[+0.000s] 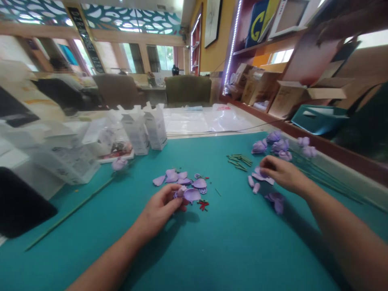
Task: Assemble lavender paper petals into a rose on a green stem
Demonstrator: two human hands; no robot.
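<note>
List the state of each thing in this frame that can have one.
Left hand: grip closed on a partly assembled purple flower.
Right hand: fingers down on loose petals.
White cartons: upright, tops open.
Finished flower: lying flat on the teal mat.

We are seeing two white cartons (147, 128) standing upright, one stemmed flower (119, 163) lying alone at left, and two armchairs (188, 89) behind.
</note>
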